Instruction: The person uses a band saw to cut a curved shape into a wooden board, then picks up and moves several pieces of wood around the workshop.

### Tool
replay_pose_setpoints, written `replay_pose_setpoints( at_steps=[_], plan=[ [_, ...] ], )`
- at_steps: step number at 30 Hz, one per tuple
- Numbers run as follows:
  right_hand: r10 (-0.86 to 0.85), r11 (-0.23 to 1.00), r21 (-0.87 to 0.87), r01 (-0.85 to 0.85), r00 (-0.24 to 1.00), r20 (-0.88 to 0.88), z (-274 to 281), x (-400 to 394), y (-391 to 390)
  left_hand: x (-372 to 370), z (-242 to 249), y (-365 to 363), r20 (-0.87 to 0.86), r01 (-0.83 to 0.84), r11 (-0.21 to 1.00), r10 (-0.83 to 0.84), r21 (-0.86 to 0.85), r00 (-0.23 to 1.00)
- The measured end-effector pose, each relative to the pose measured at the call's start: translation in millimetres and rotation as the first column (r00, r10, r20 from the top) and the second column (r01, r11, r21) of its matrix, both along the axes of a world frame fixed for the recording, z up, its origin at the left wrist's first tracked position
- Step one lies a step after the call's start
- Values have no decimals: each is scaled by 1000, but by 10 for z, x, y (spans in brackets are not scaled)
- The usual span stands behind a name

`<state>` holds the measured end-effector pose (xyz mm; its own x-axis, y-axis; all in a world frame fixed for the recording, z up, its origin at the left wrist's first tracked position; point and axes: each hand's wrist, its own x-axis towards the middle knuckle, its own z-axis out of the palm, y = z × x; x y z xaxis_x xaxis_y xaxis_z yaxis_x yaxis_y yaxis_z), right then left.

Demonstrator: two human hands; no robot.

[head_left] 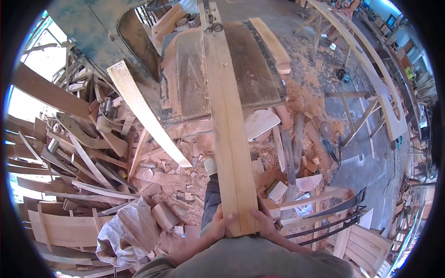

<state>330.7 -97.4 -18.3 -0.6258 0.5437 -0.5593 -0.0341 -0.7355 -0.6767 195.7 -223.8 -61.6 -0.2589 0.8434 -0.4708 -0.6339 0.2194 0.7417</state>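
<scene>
A long, thick wooden plank [234,157] runs from my waist out over the machine's dusty table [259,85]. My left hand [219,225] grips the near end at its left edge, the thumb resting on top. Opposite it, my right hand [264,220] holds the right edge, also with the thumb on top. The fingers of both hands are partly hidden beneath and beside the wood. At the plank's far end is a metal guide with small round wheels [213,28], part of what looks like a band saw with a large blue-green housing [88,28].
Left of the plank stands a pale tapered board [143,109]. Curved offcuts [88,153] pile up at the left, near a whitish sack [127,231]. Sawdust and scraps cover the floor. A large curved frame [366,55] stands at right, with another person [345,7] beyond.
</scene>
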Motion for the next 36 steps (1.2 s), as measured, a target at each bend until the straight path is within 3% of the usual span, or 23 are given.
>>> replay_pose_setpoints(
  at_steps=[6,16,18,36],
  plan=[
    [-12,1000,-20,12,1000,6,94,-18,23,22,113,5,-37,-17,999,16,-28,999],
    [-3,1000,1,3,999,-34,116,-62,43,11,138,-24,45,-12,999,14,-41,999],
    [8,1000,0,-8,1000,-17,120,-52,52,30,50,-85,-19,25,997,-27,-72,999],
    [31,999,17,-30,1000,-6,45,-57,88,-65,111,23,-73,45,996,-51,-77,996]
  ],
)
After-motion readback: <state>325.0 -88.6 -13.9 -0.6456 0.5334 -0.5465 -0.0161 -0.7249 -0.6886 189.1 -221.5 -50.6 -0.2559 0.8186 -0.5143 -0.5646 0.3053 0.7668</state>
